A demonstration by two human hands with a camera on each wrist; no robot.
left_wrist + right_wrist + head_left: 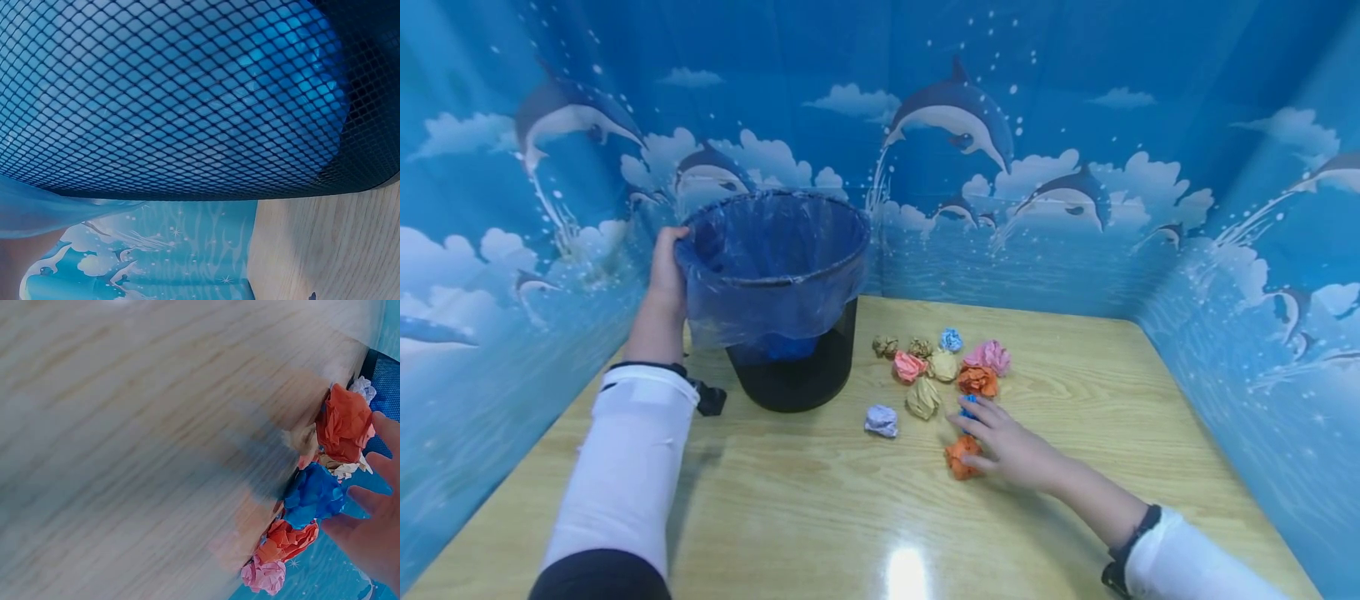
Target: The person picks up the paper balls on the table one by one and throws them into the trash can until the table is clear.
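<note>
Dolphin-print backdrop (1045,275), wooden tabletop (820,500); left hand (666,271) grips bin (793,379) rim; right hand (1007,446), fingers spread, reaches to blue paper ball (314,496).

Your head camera looks forward and down over the table (805,500).
Your left-wrist view sits close to the bin (187,112), filling the upper frame; your right-wrist view, tilted low over the table, shares the head view's paper balls (312,495) at frame right.

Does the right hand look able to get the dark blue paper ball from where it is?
Likely yes: the right hand is spread at the dark blue ball, its fingers close by with nothing visible between. The orange balls on either side sit close, so it may brush them.
</note>
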